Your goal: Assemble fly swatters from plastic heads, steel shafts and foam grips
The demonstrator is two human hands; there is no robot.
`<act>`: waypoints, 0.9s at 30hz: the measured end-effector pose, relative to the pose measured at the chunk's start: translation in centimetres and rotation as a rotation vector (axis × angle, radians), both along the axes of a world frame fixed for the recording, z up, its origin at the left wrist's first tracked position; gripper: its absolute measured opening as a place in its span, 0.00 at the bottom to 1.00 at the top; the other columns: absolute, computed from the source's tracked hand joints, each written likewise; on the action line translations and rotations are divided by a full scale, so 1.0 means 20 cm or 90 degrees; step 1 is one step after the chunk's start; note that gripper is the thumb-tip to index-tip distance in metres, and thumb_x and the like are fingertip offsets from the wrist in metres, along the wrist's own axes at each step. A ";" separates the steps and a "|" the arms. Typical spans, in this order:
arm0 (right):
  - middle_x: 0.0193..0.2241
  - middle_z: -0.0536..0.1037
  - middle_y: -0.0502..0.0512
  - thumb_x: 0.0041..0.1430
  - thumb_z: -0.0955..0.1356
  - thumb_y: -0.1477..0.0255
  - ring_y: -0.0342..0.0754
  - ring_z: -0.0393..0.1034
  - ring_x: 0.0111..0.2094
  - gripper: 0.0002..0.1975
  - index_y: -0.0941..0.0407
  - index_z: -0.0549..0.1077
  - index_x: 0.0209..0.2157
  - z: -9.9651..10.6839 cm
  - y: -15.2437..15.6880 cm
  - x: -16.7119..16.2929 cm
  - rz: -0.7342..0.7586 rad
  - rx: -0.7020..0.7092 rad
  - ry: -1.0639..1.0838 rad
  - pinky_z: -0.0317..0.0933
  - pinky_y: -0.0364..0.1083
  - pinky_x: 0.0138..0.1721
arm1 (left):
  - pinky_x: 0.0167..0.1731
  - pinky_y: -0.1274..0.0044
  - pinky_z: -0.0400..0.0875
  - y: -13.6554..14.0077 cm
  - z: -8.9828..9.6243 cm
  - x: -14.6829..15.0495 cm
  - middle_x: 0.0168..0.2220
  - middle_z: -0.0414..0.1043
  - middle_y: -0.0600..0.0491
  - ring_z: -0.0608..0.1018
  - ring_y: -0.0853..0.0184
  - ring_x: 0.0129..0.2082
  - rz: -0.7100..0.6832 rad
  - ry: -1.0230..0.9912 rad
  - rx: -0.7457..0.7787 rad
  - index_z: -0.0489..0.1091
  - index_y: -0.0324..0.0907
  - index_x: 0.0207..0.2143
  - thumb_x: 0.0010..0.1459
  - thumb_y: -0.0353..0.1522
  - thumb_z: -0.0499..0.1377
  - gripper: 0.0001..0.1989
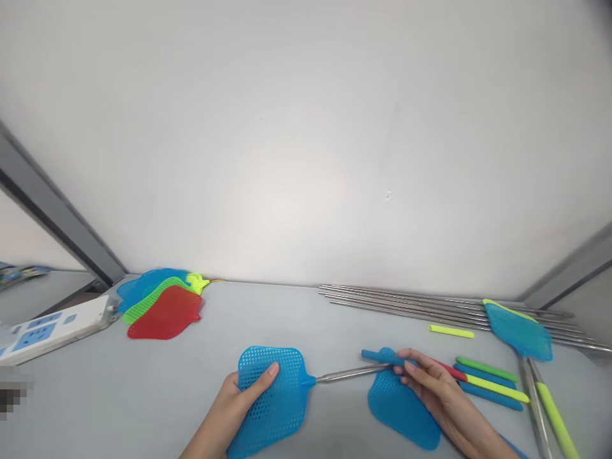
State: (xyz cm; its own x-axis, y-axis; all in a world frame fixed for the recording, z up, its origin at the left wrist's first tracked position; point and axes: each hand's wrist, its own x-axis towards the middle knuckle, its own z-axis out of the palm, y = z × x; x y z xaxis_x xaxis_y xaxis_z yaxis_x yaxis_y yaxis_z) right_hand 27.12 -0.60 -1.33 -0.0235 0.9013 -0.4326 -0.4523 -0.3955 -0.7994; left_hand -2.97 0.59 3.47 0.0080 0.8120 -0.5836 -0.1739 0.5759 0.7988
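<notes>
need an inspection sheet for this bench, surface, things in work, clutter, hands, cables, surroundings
Surface: grey table, looks flat.
Things in work: blue swatter head joined to a metal rod; blue sleeve near the rod's far end, fit hidden.
Clutter: overlapping loose heads at left; metal rods along the back; coloured sleeves at right; another blue head below the right hand.
Hands: left hand grips the swatter head, thumb on top; right hand holds the sleeve.
Cables: too unclear to tell at the power strip.
Surroundings: white wall behind; grey frame at left.
</notes>
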 end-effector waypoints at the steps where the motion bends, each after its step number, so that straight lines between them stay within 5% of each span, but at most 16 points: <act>1: 0.31 0.74 0.52 0.50 0.67 0.71 0.41 0.68 0.35 0.12 0.56 0.70 0.39 -0.01 0.00 0.01 0.006 -0.003 -0.014 0.63 0.38 0.38 | 0.31 0.69 0.73 0.00 0.00 0.00 0.28 0.77 0.45 0.78 0.58 0.27 -0.002 -0.003 0.006 0.71 0.35 0.31 0.41 0.43 0.62 0.20; 11: 0.37 0.75 0.51 0.45 0.70 0.69 0.46 0.69 0.41 0.15 0.53 0.72 0.39 -0.17 0.02 0.13 0.036 -0.005 -0.130 0.66 0.38 0.39 | 0.37 0.70 0.70 -0.02 -0.11 -0.03 0.33 0.76 0.43 0.77 0.61 0.33 -0.085 -0.049 0.127 0.70 0.34 0.34 0.46 0.42 0.59 0.19; 15: 0.44 0.72 0.52 0.38 0.73 0.68 0.52 0.67 0.45 0.21 0.52 0.73 0.38 -0.16 0.04 0.16 0.038 -0.043 -0.161 0.68 0.42 0.39 | 0.38 0.69 0.70 -0.02 -0.13 -0.02 0.35 0.75 0.42 0.77 0.60 0.34 -0.073 -0.067 0.162 0.71 0.34 0.35 0.44 0.41 0.61 0.20; 19: 0.38 0.75 0.56 0.30 0.74 0.68 0.60 0.68 0.42 0.22 0.52 0.75 0.34 -0.12 0.05 0.16 0.029 0.003 -0.186 0.70 0.48 0.37 | 0.38 0.69 0.70 -0.02 -0.15 -0.01 0.37 0.75 0.42 0.76 0.59 0.35 -0.074 -0.073 0.188 0.71 0.34 0.35 0.43 0.41 0.62 0.21; 27: 0.39 0.75 0.55 0.37 0.73 0.69 0.52 0.67 0.44 0.22 0.52 0.72 0.39 -0.09 0.05 0.14 0.075 0.000 -0.204 0.68 0.42 0.39 | 0.39 0.69 0.70 0.00 -0.19 -0.01 0.37 0.74 0.42 0.76 0.60 0.35 -0.078 -0.067 0.245 0.70 0.34 0.37 0.42 0.42 0.62 0.23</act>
State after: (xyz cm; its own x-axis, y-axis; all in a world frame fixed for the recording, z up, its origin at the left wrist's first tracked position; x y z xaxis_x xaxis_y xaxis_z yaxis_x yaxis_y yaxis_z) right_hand 29.97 0.31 -3.20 0.0089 0.9002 -0.4354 -0.1293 -0.4307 -0.8932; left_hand -3.26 0.54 -0.35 0.1619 0.9600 -0.2287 -0.2151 0.2605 0.9412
